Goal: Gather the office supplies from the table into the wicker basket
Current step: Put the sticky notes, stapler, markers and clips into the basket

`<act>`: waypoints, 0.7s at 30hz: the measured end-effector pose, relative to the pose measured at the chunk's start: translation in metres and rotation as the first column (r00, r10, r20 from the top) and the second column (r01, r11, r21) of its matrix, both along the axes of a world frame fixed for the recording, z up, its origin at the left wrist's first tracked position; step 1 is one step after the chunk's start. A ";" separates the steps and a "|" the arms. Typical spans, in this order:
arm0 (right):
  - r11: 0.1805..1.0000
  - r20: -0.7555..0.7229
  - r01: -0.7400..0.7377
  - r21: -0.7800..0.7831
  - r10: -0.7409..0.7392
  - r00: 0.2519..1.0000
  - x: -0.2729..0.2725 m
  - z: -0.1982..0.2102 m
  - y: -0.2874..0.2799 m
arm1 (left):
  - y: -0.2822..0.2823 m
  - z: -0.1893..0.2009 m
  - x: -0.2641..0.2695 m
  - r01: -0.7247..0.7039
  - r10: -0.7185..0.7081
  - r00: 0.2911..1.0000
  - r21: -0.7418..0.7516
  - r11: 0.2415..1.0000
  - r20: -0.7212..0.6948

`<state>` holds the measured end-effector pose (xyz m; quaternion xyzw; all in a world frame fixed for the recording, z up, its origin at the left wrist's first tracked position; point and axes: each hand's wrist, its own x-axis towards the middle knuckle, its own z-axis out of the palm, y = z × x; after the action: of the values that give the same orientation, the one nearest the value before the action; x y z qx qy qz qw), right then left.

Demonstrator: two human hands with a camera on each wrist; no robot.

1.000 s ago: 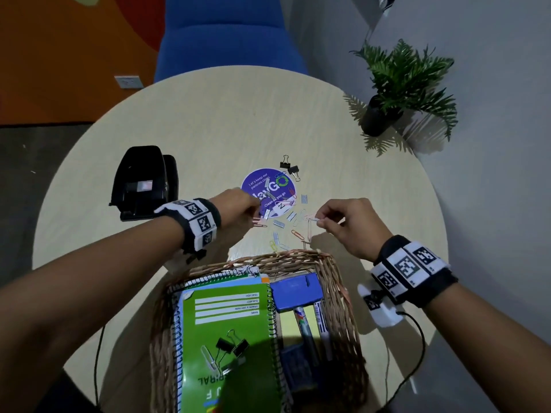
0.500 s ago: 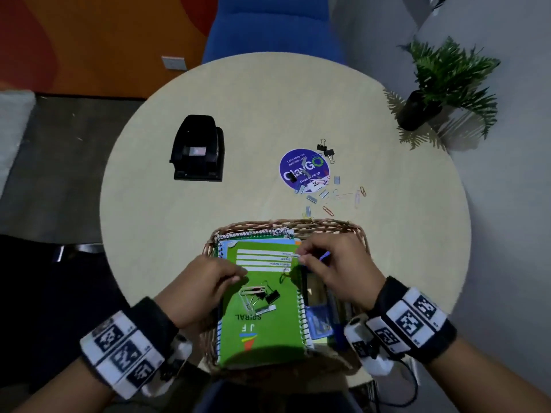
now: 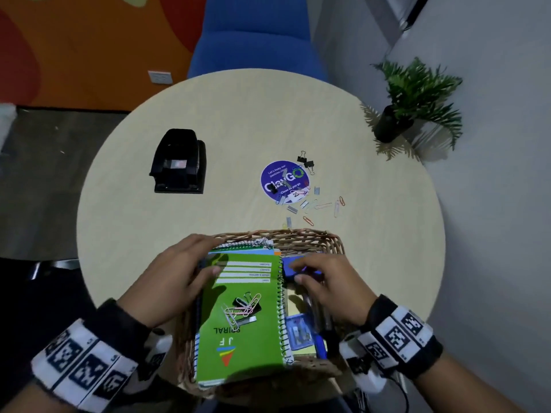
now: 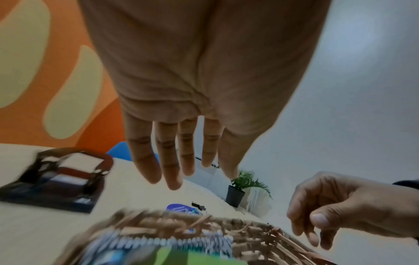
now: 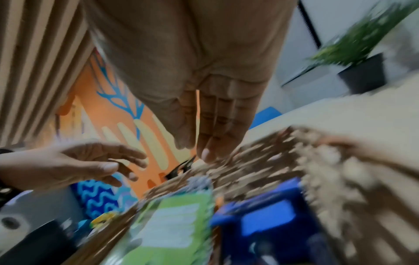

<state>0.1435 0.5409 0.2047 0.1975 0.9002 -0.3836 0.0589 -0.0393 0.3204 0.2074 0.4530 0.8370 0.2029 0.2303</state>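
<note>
The wicker basket (image 3: 298, 235) sits at the table's near edge and holds a green spiral notebook (image 3: 247, 341). A small heap of paper clips (image 3: 243, 307) and a black binder clip lie on the notebook's cover. My left hand (image 3: 205, 260) hovers over the basket's left side with straight, empty fingers (image 4: 172, 172). My right hand (image 3: 298, 274) hovers over a blue box (image 3: 290, 263) in the basket's right side, also empty (image 5: 199, 143). Several loose paper clips (image 3: 323, 205) and staple strips (image 3: 291, 208) lie beyond the basket. Two binder clips (image 3: 306, 162) lie farther back.
A round purple sticker (image 3: 283, 181) is on the table among the clips. A black hole punch (image 3: 179, 162) stands at the left. A potted plant (image 3: 393, 123) stands at the right rim, a blue chair (image 3: 253, 40) behind the table.
Both hands came back from the loose clips on the table to over the basket and opened. More paper clips now lie on the green notebook.
</note>
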 end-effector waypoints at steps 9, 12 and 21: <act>0.908 0.097 0.395 0.140 -0.410 0.907 -0.031 -0.049 0.174 | 0.202 -0.019 -0.068 0.192 -0.250 0.955 -0.310 0.931 -0.159; 0.848 0.136 0.507 0.156 -0.527 0.839 -0.052 -0.077 0.192 | 0.234 -0.055 -0.075 0.068 -0.133 0.986 -0.482 0.873 -0.102; 0.789 0.225 0.590 0.174 -0.615 0.756 -0.082 -0.101 0.199 | 0.271 -0.086 -0.095 0.000 -0.061 0.994 -0.559 0.829 -0.090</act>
<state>0.0618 0.7401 0.1041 0.5293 0.7886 -0.3097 0.0448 -0.1342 0.5910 0.1215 0.3892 0.8633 -0.0779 0.3118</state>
